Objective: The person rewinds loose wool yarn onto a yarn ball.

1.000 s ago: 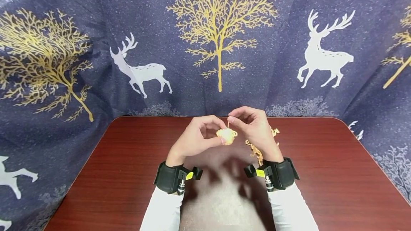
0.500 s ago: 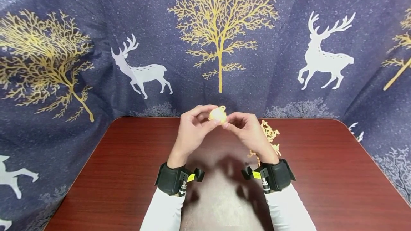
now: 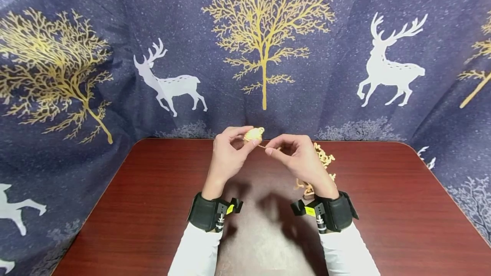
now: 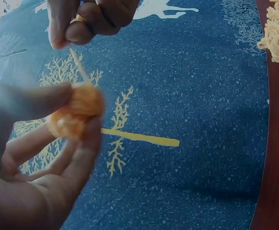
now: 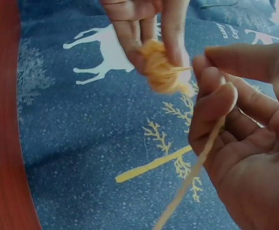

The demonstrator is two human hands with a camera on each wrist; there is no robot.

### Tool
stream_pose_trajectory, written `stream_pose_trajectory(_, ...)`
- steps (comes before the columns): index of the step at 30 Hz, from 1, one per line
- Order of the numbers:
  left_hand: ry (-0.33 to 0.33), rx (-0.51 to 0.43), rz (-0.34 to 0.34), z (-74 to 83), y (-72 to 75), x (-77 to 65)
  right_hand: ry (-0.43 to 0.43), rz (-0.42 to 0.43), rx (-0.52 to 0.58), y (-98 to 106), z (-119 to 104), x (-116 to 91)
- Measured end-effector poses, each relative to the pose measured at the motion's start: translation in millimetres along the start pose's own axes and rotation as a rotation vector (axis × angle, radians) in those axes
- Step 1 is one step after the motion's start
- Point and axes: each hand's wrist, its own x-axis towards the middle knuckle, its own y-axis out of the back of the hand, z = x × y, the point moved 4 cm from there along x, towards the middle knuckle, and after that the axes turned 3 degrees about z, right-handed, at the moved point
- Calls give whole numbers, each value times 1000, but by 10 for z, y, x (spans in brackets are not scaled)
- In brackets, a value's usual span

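Observation:
A small ball of orange-yellow yarn (image 3: 253,135) is pinched between the thumb and fingers of my left hand (image 3: 229,152), above the far part of the table. From the ball a short taut strand (image 4: 79,64) runs to my right hand (image 3: 297,154), whose thumb and index finger pinch it. In the right wrist view the yarn's tail (image 5: 185,189) passes through the right hand's fingers and hangs below them. Beyond the right hand lies a loose, curly heap of the same yarn (image 3: 324,156) on the table, partly hidden by that hand and wrist.
The red-brown wooden table (image 3: 153,208) has a pale grey worn-looking patch (image 3: 264,242) in front of me. A dark blue cloth (image 3: 230,97) with deer and trees hangs close behind the table's far edge. Black bands (image 3: 205,214) with cameras sit on both wrists.
Both hands have risen toward the far edge, and the ball has shifted left and turned. The right hand came in close to the ball, then drew slightly away, with yarn stretched between.

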Motion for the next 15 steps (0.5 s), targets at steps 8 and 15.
stream_pose_trajectory(8,104,32,-260,-27,-105,-33,12,105,138,114,16,4)
stream_pose_trajectory(15,104,-190,-531,34,-173,-97,20,200,209,205,58,14)
